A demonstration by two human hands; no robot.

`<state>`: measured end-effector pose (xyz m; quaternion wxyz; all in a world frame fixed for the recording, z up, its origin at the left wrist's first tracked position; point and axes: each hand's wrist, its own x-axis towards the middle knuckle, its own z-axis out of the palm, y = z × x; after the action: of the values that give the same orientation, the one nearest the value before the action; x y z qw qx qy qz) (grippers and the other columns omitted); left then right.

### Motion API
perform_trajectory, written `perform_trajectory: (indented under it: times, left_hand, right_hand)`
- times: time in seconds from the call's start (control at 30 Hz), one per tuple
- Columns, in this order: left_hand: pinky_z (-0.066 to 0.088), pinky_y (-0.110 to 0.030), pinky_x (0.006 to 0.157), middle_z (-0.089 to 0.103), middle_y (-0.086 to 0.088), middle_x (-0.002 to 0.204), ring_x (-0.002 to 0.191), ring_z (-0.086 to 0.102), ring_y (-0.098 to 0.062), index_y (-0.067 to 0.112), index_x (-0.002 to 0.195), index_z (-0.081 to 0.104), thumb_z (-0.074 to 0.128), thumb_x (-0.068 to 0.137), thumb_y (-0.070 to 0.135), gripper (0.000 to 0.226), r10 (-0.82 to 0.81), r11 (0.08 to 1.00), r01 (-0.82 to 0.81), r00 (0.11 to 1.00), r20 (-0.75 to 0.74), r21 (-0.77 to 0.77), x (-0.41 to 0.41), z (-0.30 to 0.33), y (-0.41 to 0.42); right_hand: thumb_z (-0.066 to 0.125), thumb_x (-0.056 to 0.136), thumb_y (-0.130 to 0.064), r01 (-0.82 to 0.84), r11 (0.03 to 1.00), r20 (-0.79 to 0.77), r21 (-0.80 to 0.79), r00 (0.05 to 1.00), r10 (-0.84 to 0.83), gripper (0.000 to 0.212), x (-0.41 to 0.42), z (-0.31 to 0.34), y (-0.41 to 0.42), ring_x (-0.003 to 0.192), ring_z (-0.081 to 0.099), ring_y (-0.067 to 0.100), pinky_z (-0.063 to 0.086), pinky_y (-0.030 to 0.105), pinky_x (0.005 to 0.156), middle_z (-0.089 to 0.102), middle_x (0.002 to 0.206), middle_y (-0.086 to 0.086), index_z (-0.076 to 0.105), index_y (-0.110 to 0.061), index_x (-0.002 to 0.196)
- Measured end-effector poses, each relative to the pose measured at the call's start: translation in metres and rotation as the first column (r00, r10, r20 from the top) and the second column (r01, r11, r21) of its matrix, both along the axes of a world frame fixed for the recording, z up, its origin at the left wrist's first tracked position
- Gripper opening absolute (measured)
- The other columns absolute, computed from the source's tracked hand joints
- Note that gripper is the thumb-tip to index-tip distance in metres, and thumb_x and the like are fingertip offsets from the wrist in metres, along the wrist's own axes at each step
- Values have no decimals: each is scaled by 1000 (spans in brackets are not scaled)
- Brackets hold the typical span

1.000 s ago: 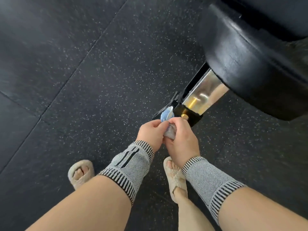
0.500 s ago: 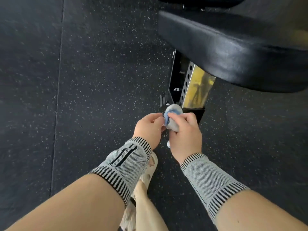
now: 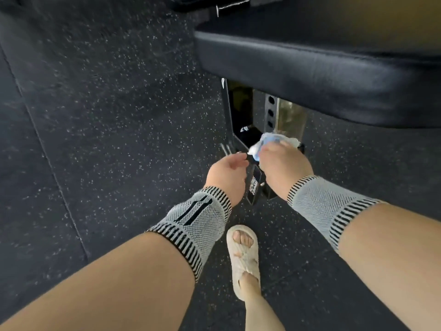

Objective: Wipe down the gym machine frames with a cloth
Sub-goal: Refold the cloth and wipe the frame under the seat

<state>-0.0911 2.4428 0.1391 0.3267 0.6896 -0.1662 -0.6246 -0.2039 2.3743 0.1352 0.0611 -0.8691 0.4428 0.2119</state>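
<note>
A black machine frame post (image 3: pixel 241 113) with a row of holes and a shiny metal face (image 3: pixel 290 119) stands under a black padded seat (image 3: pixel 310 75). My right hand (image 3: pixel 281 166) grips a crumpled white and blue cloth (image 3: pixel 269 142) against the base of the post. Just left of it hovers my left hand (image 3: pixel 226 173), fingers loosely curled and holding nothing, apart from the cloth. Both wrists wear grey knitted sleeves with black stripes.
Dark speckled rubber floor tiles (image 3: pixel 107 115) spread to the left and below. My foot in a cream sandal (image 3: pixel 243 256) stands on the floor just below the hands. The padded seat overhangs the post from the upper right.
My left hand has let go of the cloth and drawn slightly left. My right hand has carried the cloth up against the post base. The view has shifted closer to the seat.
</note>
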Motion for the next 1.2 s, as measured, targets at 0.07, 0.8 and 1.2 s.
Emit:
perform_trajectory:
  times: [0.07,0.8,1.2]
  left_hand:
    - [50,-22,82,63,13,124,106,61,-7,24,132,56,41,101,10,38,-76,997,76,997,6,-30,17,3,1]
    - [41,-25,101,51,9,141,124,50,-10,22,144,42,38,99,2,50,-805,562,826,557,203,-38,24,-20,-40]
    - [41,-11,85,64,17,110,104,59,-5,26,122,63,44,97,9,36,-804,248,928,356,476,-277,35,-106,-94]
  right_hand:
    - [49,89,0,136,987,190,-85,975,-118,32,6,7,-5,108,55,31,51,40,83,54,129,4,62,-8,117]
    - [55,92,-13,876,438,355,203,351,-867,20,29,-31,106,73,49,13,40,24,65,43,123,-6,58,-19,111]
    - [64,85,-15,997,66,784,45,6,-621,18,45,-117,55,85,47,13,34,23,70,45,103,-5,54,-18,99]
